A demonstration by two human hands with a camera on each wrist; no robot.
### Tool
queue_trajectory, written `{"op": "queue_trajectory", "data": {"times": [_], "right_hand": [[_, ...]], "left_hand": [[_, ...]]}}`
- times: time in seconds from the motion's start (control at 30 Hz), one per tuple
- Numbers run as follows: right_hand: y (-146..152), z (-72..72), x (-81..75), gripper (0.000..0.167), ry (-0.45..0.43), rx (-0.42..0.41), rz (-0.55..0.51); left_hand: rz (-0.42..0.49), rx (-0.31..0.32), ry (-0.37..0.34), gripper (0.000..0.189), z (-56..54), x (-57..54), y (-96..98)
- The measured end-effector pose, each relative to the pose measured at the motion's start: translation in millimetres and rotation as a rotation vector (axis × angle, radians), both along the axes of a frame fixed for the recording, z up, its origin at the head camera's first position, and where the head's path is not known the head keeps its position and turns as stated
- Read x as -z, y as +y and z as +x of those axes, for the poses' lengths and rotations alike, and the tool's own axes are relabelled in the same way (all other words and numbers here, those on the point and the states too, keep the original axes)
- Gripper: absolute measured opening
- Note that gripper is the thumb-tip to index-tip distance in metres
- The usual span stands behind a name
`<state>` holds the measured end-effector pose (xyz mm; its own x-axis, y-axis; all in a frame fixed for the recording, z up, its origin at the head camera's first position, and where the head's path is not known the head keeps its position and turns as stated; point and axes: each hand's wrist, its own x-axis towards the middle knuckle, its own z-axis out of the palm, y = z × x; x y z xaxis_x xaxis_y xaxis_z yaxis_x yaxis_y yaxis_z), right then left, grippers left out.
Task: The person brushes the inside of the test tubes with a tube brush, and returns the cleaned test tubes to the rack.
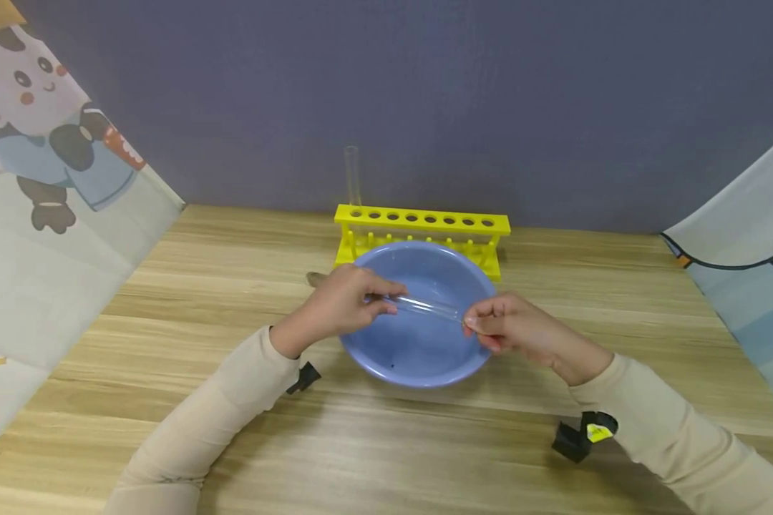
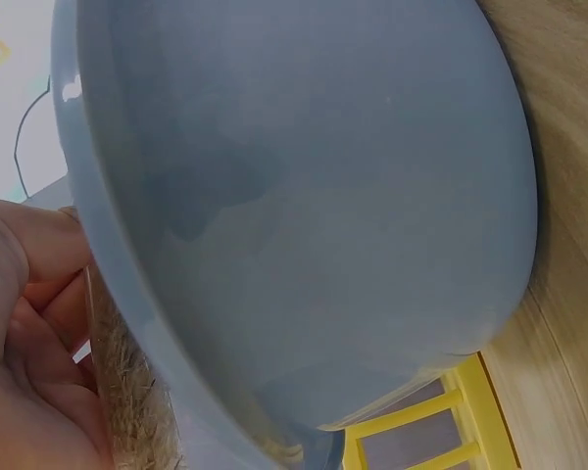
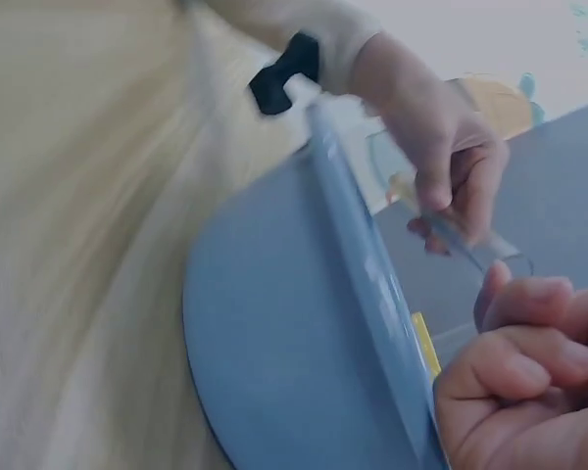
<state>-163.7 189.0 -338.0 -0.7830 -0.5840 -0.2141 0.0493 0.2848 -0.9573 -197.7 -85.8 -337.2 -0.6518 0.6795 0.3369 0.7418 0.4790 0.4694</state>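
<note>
Over the blue basin (image 1: 419, 357), my left hand (image 1: 344, 300) grips a clear glass test tube (image 1: 428, 307) lying almost level. Brown bristles of a test tube brush (image 2: 127, 392) show beside the left palm in the left wrist view, apparently inside the glass. In the head view the bristly end (image 1: 315, 279) pokes out left of that hand. My right hand (image 1: 509, 322) has curled fingers pinched at the tube's open mouth; the brush handle there is largely hidden by the fingers. From the right wrist view, the tube's rim (image 3: 517, 262) sits close to the right fingertips.
Behind the basin stands a yellow test tube rack (image 1: 425, 218). One upright test tube (image 1: 353, 175) occupies its leftmost hole. Black wrist mounts (image 1: 580, 436) hang below the sleeves. A dark wall (image 1: 419, 107) borders the wooden table (image 1: 232, 265) at the back.
</note>
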Motion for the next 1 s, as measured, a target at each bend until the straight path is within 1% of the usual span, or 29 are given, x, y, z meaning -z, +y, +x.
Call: {"op": "queue_trajectory", "data": {"times": [0.1,0.17,0.23,0.3,0.37,0.43,0.53,0.6,0.67,0.73,0.83,0.93,1.0], "right_hand": [[2,0.0,1.8,0.025,-0.154,-0.026,-0.123],[3,0.7,3.1,0.025,-0.218,-0.052,-0.197],[3,1.8,3.8,0.024,-0.243,-0.077,-0.246],[3,3.2,3.8,0.024,-0.216,-0.089,-0.254],[3,4.8,3.3,0.023,-0.148,-0.093,-0.229],[2,6.7,2.4,0.023,-0.057,-0.082,-0.180],[3,9.6,2.1,0.022,0.098,-0.051,-0.067],[3,11.6,1.9,0.021,0.195,-0.029,0.020],[4,13.1,2.3,0.021,0.289,-0.012,0.085],[4,14.4,2.8,0.020,0.374,0.001,0.122],[5,15.6,4.8,0.016,0.518,0.019,0.150],[6,15.8,8.4,0.014,0.720,0.030,0.192],[7,15.0,11.7,0.012,0.891,0.025,0.216]], "left_hand": [[0.000,-0.003,0.028,0.027,-0.7,0.3,-0.3],[0.001,-0.003,0.038,0.028,-0.7,0.4,-0.8],[0.002,0.001,0.046,0.028,-0.8,0.5,-1.3],[0.009,0.010,0.042,0.028,-0.7,0.4,-2.3],[0.014,0.022,0.033,0.028,-0.3,-0.1,-3.1],[0.016,0.035,0.018,0.027,0.1,-1.2,-3.6],[0.009,0.051,-0.011,0.026,0.8,-3.1,-3.6],[0.004,0.064,-0.037,0.024,1.0,-3.9,-3.5],[0.001,0.074,-0.067,0.023,1.0,-4.1,-3.9],[-0.002,0.081,-0.094,0.023,0.5,-3.6,-4.4],[-0.008,0.077,-0.116,0.025,-0.4,-3.0,-5.6],[-0.017,0.066,-0.131,0.026,-1.6,-2.3,-6.7],[-0.025,0.057,-0.146,0.026,-2.0,-2.3,-7.6]]}}
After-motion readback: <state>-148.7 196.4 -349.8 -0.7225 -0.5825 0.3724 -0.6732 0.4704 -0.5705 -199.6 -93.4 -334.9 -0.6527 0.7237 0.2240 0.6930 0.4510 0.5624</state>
